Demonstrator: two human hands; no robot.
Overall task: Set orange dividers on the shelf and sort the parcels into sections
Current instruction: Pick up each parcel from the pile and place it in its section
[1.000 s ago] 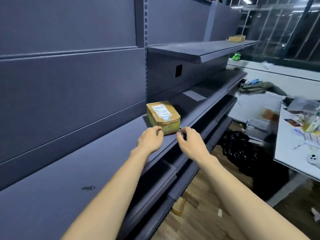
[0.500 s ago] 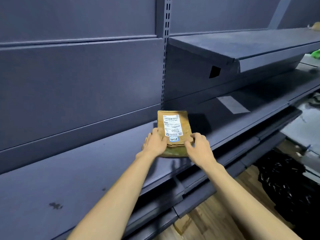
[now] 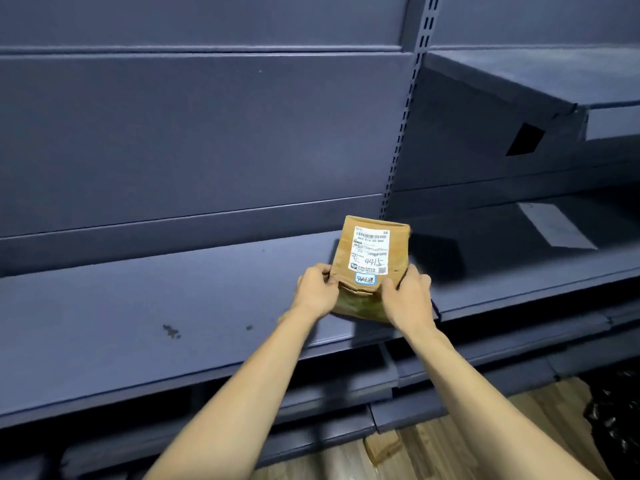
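Note:
A brown cardboard parcel [image 3: 369, 258] with a white shipping label on top lies on the dark blue shelf [image 3: 173, 299], near its front edge and close to the slotted upright. My left hand [image 3: 317, 291] grips the parcel's near left corner. My right hand [image 3: 405, 296] grips its near right corner. The parcel's near end is crumpled and partly hidden by my fingers. No orange divider is in view.
A slotted upright post [image 3: 401, 133] splits the back wall. A higher shelf [image 3: 540, 81] juts out at the upper right. Lower shelves [image 3: 346, 382] step out below. Wood floor [image 3: 450, 455] and a black bag [image 3: 613, 420] lie at the bottom right.
My hands went from the shelf edge in front of the parcel to both of its near corners. The parcel turned so its label faces me, and my view swung left and closer.

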